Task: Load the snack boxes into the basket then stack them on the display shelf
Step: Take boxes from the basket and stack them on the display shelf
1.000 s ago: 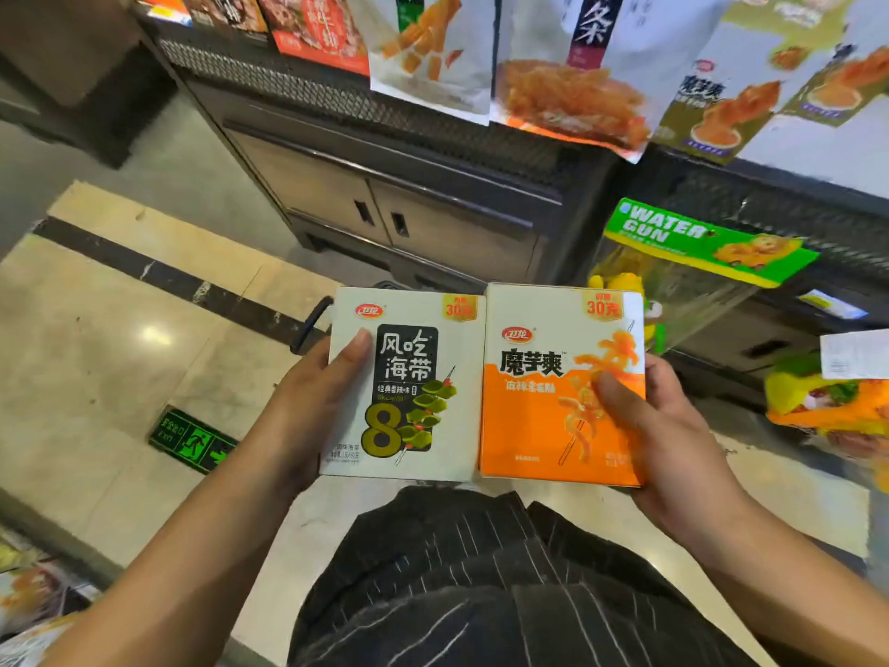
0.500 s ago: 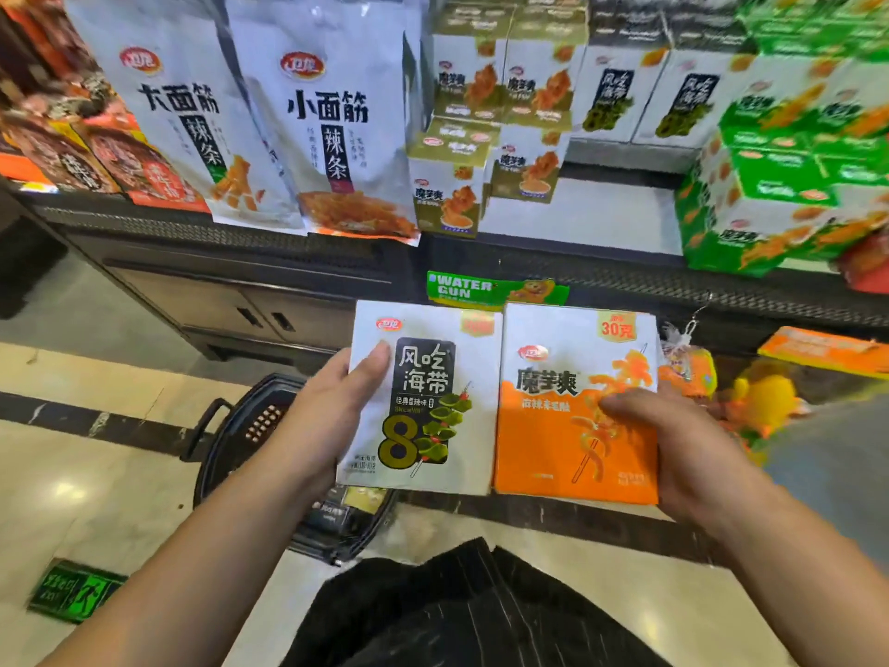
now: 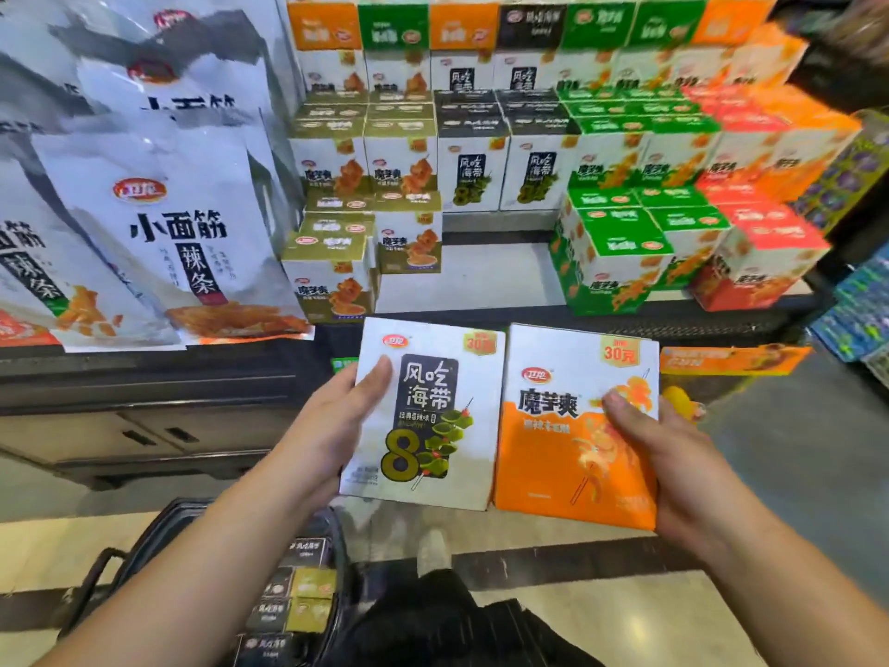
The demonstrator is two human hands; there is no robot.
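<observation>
Head view: the left hand (image 3: 332, 426) grasps a white box (image 3: 423, 416), thumb across its front. Edge to edge with it, the right hand (image 3: 673, 454) grasps an orange box (image 3: 567, 450). Below the left fingers (image 3: 380, 373), the basket (image 3: 163, 517) holds dark and olive boxes (image 3: 298, 594). Beyond the fingers, the display shelf (image 3: 500, 276) carries stacked boxes (image 3: 476, 166).

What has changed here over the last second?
Both hands lifted their boxes from cabinet height up toward the display shelf. Nothing taken or let go: the left hand keeps gripping the white box, the right hand the orange box, side by side.
</observation>
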